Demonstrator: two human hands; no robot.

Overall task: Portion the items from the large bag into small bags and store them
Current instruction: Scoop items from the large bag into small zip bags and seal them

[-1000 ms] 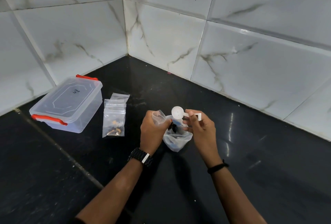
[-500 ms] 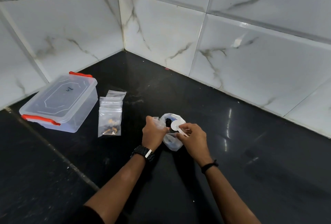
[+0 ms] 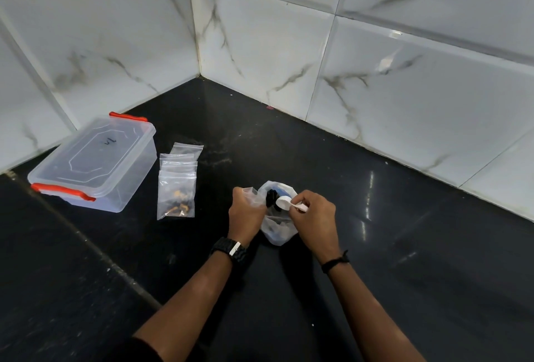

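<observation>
Head view gives me the large bag (image 3: 278, 233) as my landmark: a soft, clear plastic pouch standing on the black counter (image 3: 404, 289), its mouth pulled open and its body crumpled. Inside it I make out dark pieces and something blue near the top, though I cannot tell what they are.

At the bag's left rim, my left hand (image 3: 245, 215) has its fingers curled tight around a bunched fold of the plastic, holding the mouth open. At the bag's right rim, my right hand (image 3: 315, 217) pinches the handle of a small white scoop (image 3: 284, 202) between thumb and fingertips (the round bowl sits just over the open mouth).

Left of the bag, well apart from it, the small bags (image 3: 176, 185) lie flat in an overlapping stack; the front one holds a scatter of dark and orange bits at its bottom, and those behind it look empty.

Farther left of the bag, beside that stack, stands a clear storage box (image 3: 95, 165) with red clips, lid on. I cannot see anything in it.
</observation>
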